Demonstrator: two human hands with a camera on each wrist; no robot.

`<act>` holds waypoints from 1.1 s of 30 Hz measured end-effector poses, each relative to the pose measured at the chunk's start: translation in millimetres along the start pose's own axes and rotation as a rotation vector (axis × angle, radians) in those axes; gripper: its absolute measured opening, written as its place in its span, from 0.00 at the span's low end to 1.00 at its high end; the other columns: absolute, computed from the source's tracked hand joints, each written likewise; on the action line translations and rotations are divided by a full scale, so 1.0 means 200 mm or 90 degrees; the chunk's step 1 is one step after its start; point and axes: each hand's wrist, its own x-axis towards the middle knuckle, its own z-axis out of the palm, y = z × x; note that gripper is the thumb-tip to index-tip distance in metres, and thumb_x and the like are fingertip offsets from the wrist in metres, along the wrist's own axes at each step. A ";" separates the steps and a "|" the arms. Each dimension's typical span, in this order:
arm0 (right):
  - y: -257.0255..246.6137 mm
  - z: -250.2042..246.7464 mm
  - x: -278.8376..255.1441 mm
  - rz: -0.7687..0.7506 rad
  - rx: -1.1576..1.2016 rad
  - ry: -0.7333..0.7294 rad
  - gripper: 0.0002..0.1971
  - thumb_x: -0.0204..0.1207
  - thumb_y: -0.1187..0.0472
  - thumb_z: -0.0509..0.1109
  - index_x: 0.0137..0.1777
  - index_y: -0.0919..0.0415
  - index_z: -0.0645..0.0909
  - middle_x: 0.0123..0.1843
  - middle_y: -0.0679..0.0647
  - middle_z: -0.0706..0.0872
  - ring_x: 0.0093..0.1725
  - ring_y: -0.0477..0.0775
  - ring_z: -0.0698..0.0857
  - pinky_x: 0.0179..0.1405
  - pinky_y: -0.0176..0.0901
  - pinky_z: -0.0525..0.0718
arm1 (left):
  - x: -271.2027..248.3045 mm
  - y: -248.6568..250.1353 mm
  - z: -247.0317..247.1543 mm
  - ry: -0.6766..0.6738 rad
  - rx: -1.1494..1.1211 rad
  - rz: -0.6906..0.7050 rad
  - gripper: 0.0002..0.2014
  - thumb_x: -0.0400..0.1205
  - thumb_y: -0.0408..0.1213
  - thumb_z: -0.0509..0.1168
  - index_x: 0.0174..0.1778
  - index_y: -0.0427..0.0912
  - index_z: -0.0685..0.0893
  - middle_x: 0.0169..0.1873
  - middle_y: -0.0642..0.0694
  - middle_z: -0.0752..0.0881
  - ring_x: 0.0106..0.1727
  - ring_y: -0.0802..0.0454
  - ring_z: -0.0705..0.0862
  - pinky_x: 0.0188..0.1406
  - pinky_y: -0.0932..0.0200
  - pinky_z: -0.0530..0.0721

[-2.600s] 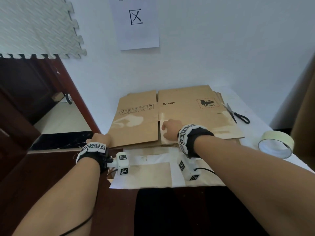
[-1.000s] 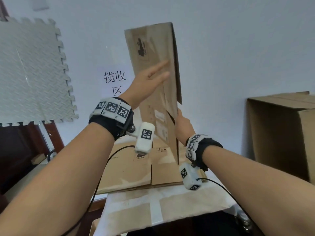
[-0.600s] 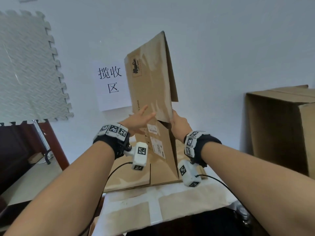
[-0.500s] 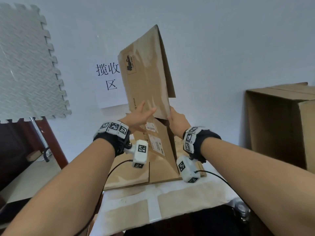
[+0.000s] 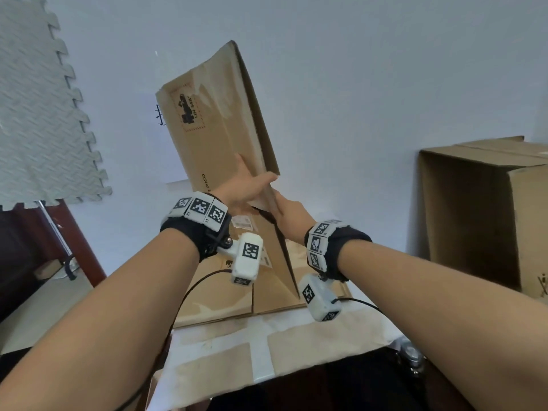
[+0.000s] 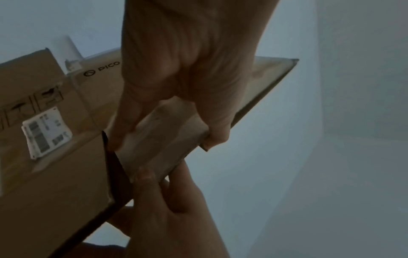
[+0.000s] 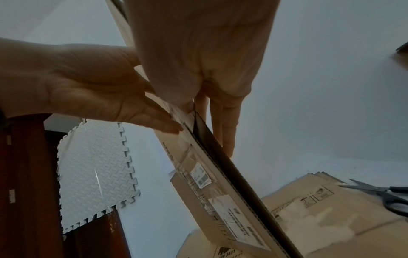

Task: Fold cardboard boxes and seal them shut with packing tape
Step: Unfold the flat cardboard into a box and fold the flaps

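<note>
i see the flattened box (image 5: 228,134) held upright above the table (image 5: 296,348), my left hand (image 5: 240,191) lying flat-fingered on its face, my right hand (image 5: 289,216) pinching its edge.

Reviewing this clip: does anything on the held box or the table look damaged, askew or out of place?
The flat box held up by the left hand and right hand shows pale torn patches where old tape seems to have peeled its surface, plus leftover shipping labels. It looks reused. Nothing else stands out.
</note>
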 end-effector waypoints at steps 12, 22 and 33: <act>0.01 0.03 -0.02 -0.030 0.010 -0.065 0.37 0.84 0.66 0.57 0.84 0.45 0.41 0.72 0.66 0.77 0.69 0.66 0.78 0.68 0.52 0.74 | 0.05 -0.06 -0.06 0.194 -0.016 0.070 0.13 0.84 0.43 0.59 0.61 0.40 0.74 0.55 0.38 0.86 0.52 0.40 0.87 0.50 0.41 0.89; 0.01 -0.07 0.08 0.017 -0.058 0.049 0.38 0.81 0.68 0.60 0.85 0.53 0.42 0.78 0.63 0.68 0.66 0.64 0.80 0.64 0.55 0.80 | 0.09 -0.02 -0.24 0.302 -0.283 0.063 0.10 0.85 0.40 0.62 0.61 0.43 0.75 0.57 0.39 0.84 0.56 0.41 0.85 0.54 0.44 0.87; -0.18 -0.45 0.23 -0.075 -0.176 0.350 0.37 0.69 0.81 0.57 0.76 0.52 0.65 0.85 0.54 0.50 0.84 0.59 0.46 0.82 0.60 0.45 | 0.04 0.15 -0.39 0.213 -0.630 0.094 0.12 0.87 0.30 0.59 0.66 0.33 0.73 0.51 0.36 0.85 0.50 0.42 0.88 0.34 0.47 0.90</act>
